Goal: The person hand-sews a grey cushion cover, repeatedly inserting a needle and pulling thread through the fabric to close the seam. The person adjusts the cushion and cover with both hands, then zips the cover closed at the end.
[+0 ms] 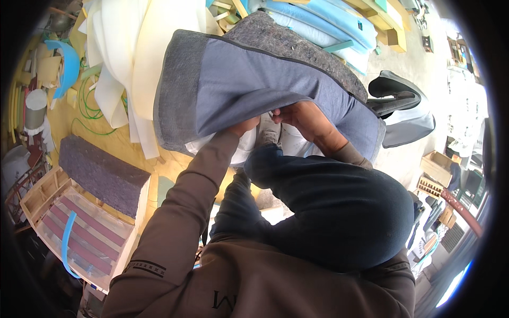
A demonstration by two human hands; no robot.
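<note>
A grey-blue fabric cover (249,69) with a darker grey end panel (180,90) lies over a long padded piece in front of me. Its near edge is lifted in a fold. My left hand (245,126) is closed at that edge, its fingertips hidden under the cloth. My right hand (306,119) has its fingers curled at the same edge, a little to the right, pinching the fabric. White padding (294,142) shows below the fold. My grey shoe (269,136) is between the two hands, against the piece, with that knee raised.
Dark grey felt (281,40) lies along the far side. Foam sheets (154,58) hang at the left. A wooden frame with webbing straps (79,228) stands at the lower left. Blue wrapped rolls (318,21) lie behind; a grey-black upholstered piece (405,124) sits at the right.
</note>
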